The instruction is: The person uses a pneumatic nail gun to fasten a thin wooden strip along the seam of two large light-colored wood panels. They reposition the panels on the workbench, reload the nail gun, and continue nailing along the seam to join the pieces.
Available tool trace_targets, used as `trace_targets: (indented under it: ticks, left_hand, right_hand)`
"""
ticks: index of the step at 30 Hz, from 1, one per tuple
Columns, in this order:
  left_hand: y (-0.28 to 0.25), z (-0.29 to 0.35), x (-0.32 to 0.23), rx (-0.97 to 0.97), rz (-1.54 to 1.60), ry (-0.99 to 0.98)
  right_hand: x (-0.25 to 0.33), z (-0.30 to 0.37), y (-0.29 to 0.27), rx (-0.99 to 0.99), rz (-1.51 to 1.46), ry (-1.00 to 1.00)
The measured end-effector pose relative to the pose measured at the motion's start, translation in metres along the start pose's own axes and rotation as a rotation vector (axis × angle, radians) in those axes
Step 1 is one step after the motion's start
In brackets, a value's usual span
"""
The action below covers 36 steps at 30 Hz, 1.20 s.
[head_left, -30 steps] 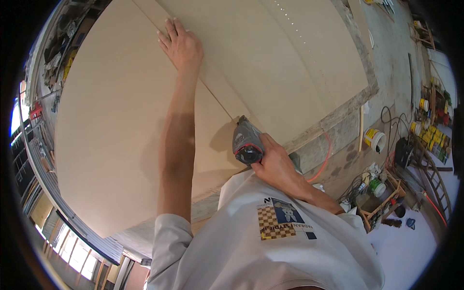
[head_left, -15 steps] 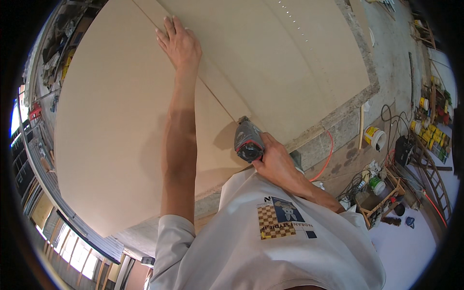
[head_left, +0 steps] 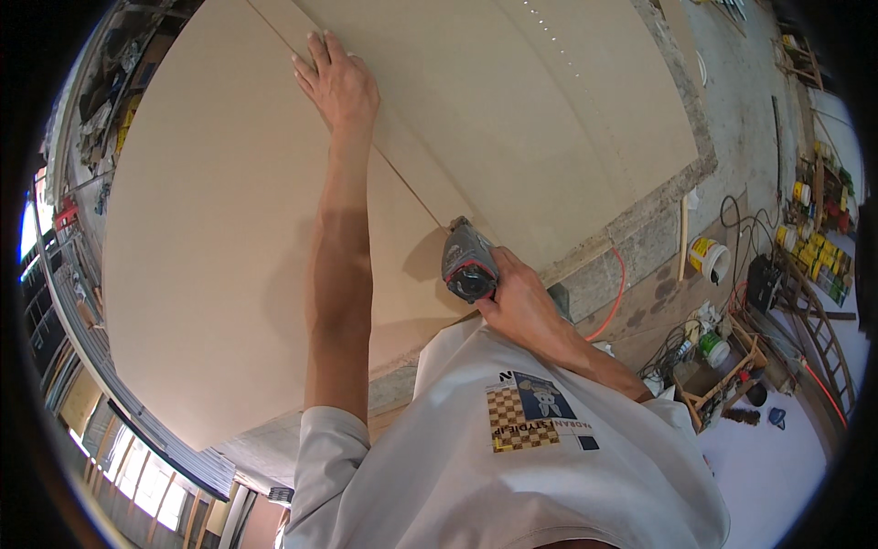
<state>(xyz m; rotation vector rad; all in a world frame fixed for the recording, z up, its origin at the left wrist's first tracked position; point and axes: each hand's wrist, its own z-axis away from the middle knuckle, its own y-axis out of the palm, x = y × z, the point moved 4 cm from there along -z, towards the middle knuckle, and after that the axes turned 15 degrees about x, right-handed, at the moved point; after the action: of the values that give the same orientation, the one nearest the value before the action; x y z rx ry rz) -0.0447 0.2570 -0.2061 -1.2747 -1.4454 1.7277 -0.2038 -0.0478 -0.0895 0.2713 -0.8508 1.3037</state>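
Right hand (head_left: 519, 291): fingers wrapped round grey tool (head_left: 469, 259), over long strip's (head_left: 418, 174) near end | left hand (head_left: 346, 90): fingers slightly spread, gripping nothing, flat over strip's edge | loose pressing could let strip slide, and tool scratch big board (head_left: 210, 238)

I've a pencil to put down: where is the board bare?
Two bare patches: between the left forearm and the board's left edge; and between the power tool and grey rim at right. Right hand, tool and shirt crowd the near edge.
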Motion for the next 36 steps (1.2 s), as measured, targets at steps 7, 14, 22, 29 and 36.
trace_targets:
  ticks: [7,14,22,29,36]
  left_hand:
    - [-0.001,-0.003,-0.001,-0.011,-0.052,-0.044]
    - [0.006,-0.009,-0.011,0.019,-0.046,-0.008]
    - [-0.032,-0.108,0.058,-0.026,0.028,-0.066]
    - [-0.053,-0.25,0.146,-0.098,0.055,-0.119]
    - [-0.043,-0.264,0.142,-0.126,0.086,-0.141]
  right_hand:
    - [0.013,-0.005,-0.008,-0.002,-0.038,-0.039]
    - [0.016,-0.024,-0.021,-0.048,-0.138,0.056]
    - [0.028,-0.025,-0.026,-0.037,-0.031,0.013]
    - [0.059,-0.027,-0.045,0.132,-0.051,0.249]
    - [0.045,-0.039,-0.034,0.2,-0.205,0.361]
